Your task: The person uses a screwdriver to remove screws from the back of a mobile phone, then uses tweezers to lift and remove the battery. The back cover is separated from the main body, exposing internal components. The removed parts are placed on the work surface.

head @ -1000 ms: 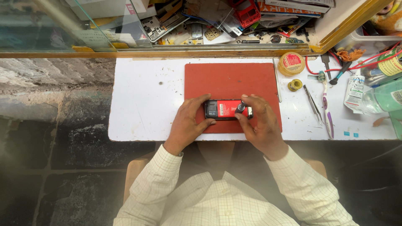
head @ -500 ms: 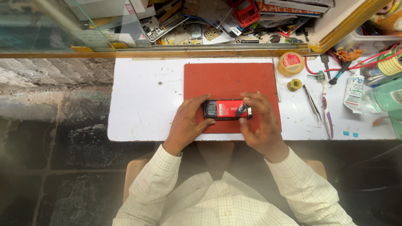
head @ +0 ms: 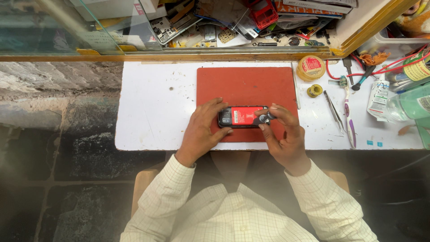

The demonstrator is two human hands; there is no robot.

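A: Hands?
B: Left hand [head: 202,131] fingers grip the opened phone [head: 242,116] at its left end; right hand [head: 283,134] fingers pinch a small dark part [head: 262,118] on its right end.
A: Phone where?
B: On red mat [head: 246,85], white worktop [head: 156,103]; solder spool [head: 314,90], tweezers [head: 333,110] beyond right.

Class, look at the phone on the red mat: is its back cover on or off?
Off. The phone lies face down on the red mat, its red battery and inner parts bared, between the left hand and right hand.

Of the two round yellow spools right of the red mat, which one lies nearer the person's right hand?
The smaller yellow spool, lying on the white table nearer the right hand; the larger flat spool sits farther back by the wooden edge.
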